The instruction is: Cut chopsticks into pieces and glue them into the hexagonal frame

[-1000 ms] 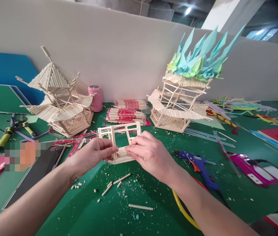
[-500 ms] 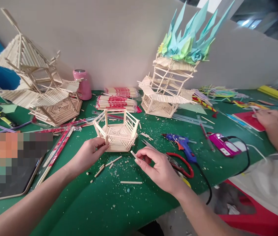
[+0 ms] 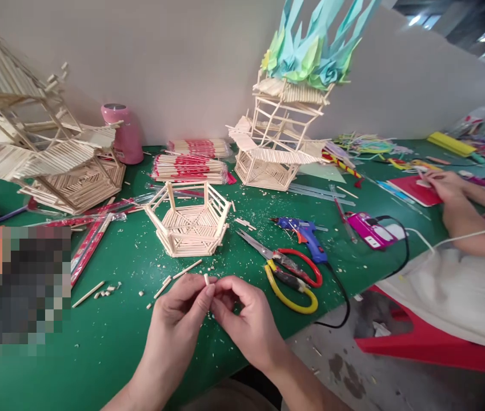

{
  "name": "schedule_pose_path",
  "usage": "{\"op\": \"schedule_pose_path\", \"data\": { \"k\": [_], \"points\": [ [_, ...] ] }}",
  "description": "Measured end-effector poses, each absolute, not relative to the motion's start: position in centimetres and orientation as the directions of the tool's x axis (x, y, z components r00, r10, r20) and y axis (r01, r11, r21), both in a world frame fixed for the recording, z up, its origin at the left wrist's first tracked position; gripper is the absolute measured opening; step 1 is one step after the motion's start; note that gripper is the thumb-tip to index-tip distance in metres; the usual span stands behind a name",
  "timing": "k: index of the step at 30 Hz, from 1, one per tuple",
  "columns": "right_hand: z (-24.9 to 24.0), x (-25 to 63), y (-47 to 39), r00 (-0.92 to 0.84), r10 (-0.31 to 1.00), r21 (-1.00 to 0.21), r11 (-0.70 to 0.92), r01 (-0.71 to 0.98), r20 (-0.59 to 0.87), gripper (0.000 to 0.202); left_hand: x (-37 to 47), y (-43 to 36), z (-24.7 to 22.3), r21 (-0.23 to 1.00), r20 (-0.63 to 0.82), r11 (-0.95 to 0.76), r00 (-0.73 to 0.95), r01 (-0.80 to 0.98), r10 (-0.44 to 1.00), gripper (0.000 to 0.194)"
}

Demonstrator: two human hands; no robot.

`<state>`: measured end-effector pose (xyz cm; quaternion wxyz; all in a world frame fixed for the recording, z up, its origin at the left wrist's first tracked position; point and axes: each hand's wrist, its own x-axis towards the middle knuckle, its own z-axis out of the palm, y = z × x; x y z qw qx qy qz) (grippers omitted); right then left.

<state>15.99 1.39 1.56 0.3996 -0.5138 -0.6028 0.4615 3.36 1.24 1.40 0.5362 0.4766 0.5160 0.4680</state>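
Near the table's front edge, my left hand (image 3: 182,319) pinches a short wooden stick piece (image 3: 207,279) between thumb and forefinger. My right hand (image 3: 244,317) meets it fingertip to fingertip, its fingers closed; whether they also grip the piece is hidden. Just beyond both hands stands a small open frame of wooden sticks (image 3: 191,228), with a patterned floor and low rails; neither hand touches it. Cut stick pieces (image 3: 163,286) lie to the left of my fingers. Scissors (image 3: 291,274) with red and yellow handles rest to the right of my right hand.
A blue glue gun (image 3: 306,231) and a pink power box (image 3: 371,230) lie at right. Stick towers (image 3: 71,177) (image 3: 268,165), a pink bottle (image 3: 124,134) and packs of sticks (image 3: 191,168) stand behind. Another person's hands (image 3: 443,185) are on a red item (image 3: 417,190).
My left hand has let go of the stick frame and come back toward me. My right hand has moved left to meet it. The scissors now show fully, and the view has shifted.
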Motion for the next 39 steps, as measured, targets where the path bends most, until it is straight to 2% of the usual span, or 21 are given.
{"op": "schedule_pose_path", "data": {
  "k": [4, 7, 10, 13, 16, 19, 23, 25, 30, 32, 34, 39],
  "points": [
    [1.1, 19.6, 1.5, -0.121, 0.983, -0.851, 0.182, 0.492, 0.140, 0.013, 2.8, 2.2, 1.2, 0.963, -0.263, 0.263, 0.009, -0.058, 0.965, 0.020],
    [0.3, 24.7, 1.6, 0.062, 0.958, -0.628, 0.134, 0.767, 0.281, 0.021, 2.3, 2.8, 1.3, 0.949, -0.303, 0.311, 0.135, -0.046, 0.943, 0.030],
    [-0.3, 28.8, 1.6, 0.081, 0.983, -0.441, -0.001, 0.898, 0.163, 0.040, 2.2, 3.1, 1.4, 0.927, -0.352, 0.368, 0.171, -0.071, 0.920, 0.034],
    [-0.6, 30.5, 2.0, -0.008, 1.000, -0.345, 0.009, 0.938, 0.004, 0.054, 2.2, 3.3, 1.2, 0.856, -0.453, 0.488, 0.206, -0.172, 0.867, 0.040],
    [-0.7, 30.5, 2.9, -0.020, 0.997, -0.277, -0.001, 0.961, -0.073, 0.054, 2.1, 3.4, 0.7, 0.799, -0.482, 0.549, 0.287, -0.245, 0.828, 0.041],
    [-0.5, 30.4, 3.4, 0.010, 0.995, -0.271, -0.038, 0.962, -0.102, 0.046, 1.8, 3.4, 0.2, 0.777, -0.471, 0.555, 0.309, -0.299, 0.826, 0.037],
    [0.6, 30.4, 2.7, -0.008, 0.997, -0.331, -0.019, 0.943, -0.081, 0.035, 1.5, 3.4, 0.1, 0.785, -0.433, 0.530, 0.328, -0.320, 0.840, 0.031],
    [1.3, 30.0, 1.8, -0.036, 0.995, -0.394, -0.002, 0.919, -0.090, 0.033, 1.4, 3.5, 0.2, 0.796, -0.419, 0.516, 0.327, -0.316, 0.847, 0.031],
    [2.2, 26.6, -0.3, -0.138, 0.983, -0.647, 0.025, 0.762, -0.125, 0.041, 1.1, 3.4, 0.3, 0.825, -0.406, 0.486, 0.298, -0.288, 0.864, 0.031],
    [2.3, 25.1, -0.6, -0.156, 0.981, -0.692, 0.033, 0.721, -0.116, 0.043, 1.0, 3.2, 0.1, 0.850, -0.383, 0.455, 0.281, -0.267, 0.880, 0.028],
    [2.5, 23.9, -0.6, -0.184, 0.978, -0.661, 0.072, 0.747, -0.101, 0.047, 0.9, 3.1, -0.3, 0.871, -0.362, 0.425, 0.261, -0.246, 0.895, 0.025],
    [2.7, 23.0, 0.0, -0.330, 0.944, -0.491, 0.291, 0.821, 0.008, 0.061, 0.7, 2.7, -0.9, 0.906, -0.293, 0.341, 0.210, -0.249, 0.933, 0.018]
  ]
}}
